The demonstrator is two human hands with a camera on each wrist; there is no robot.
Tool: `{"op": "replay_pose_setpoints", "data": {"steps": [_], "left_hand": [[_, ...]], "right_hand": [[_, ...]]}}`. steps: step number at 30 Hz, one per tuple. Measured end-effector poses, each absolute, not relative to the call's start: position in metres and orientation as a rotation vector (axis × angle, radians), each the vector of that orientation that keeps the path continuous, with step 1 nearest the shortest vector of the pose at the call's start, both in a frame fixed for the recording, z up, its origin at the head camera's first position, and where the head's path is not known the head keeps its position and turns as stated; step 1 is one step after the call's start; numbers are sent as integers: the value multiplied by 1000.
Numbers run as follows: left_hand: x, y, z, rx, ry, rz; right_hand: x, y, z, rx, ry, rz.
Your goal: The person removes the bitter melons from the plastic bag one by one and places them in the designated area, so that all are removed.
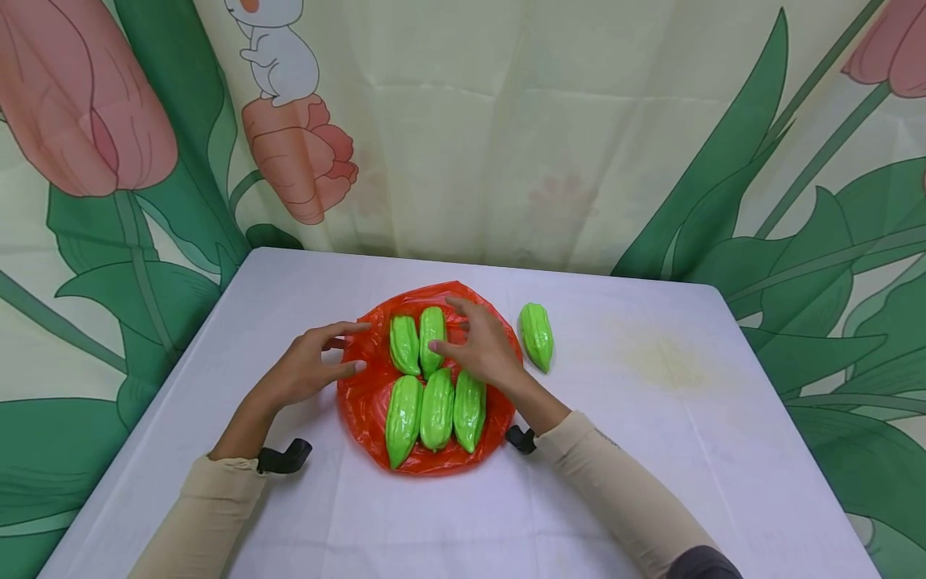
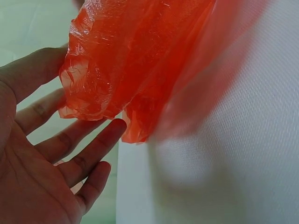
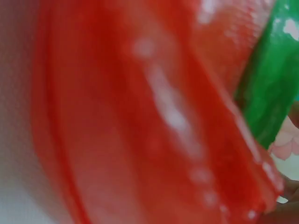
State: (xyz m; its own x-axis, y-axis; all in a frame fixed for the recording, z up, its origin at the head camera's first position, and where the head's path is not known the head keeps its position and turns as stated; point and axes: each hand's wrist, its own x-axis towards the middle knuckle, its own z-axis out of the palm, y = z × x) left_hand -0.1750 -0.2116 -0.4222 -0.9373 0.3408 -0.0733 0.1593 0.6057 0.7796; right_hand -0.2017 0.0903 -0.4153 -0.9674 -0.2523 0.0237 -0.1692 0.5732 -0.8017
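Note:
A red plastic bag (image 1: 369,402) lies spread in a rough circle on the table. Several glossy green ridged gourds (image 1: 437,410) rest on it in two rows. My left hand (image 1: 307,366) is at the bag's left edge, its fingers spread and reaching to the plastic; in the left wrist view the fingers (image 2: 93,149) are straight beside the red film. Over the upper right part of the bag is my right hand (image 1: 481,342), thumb and fingers apart, the thumb tip by an upper gourd (image 1: 432,330). Red plastic fills most of the right wrist view, with a green gourd (image 3: 271,79) at its right.
Another green gourd (image 1: 536,336) lies on the white tablecloth (image 1: 622,450), right of the bag. Behind the table hangs a curtain (image 1: 492,161) printed with tulips and a rabbit. A faint yellowish stain (image 1: 665,358) marks the cloth at the right.

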Motion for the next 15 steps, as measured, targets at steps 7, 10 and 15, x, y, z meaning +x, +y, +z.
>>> {"op": "replay_pose_setpoints", "data": {"steps": [7,10,15], "left_hand": [[-175,-212,-422,416,2623,1234],[-175,-212,-422,423,2625,1232],[-176,-212,-423,429,2624,1233]], "right_hand": [[-203,83,-421,-327,2681,-1286],[-205,81,-423,-328,2681,-1254],[-208,79,-426,-349,2690,-1206]]}}
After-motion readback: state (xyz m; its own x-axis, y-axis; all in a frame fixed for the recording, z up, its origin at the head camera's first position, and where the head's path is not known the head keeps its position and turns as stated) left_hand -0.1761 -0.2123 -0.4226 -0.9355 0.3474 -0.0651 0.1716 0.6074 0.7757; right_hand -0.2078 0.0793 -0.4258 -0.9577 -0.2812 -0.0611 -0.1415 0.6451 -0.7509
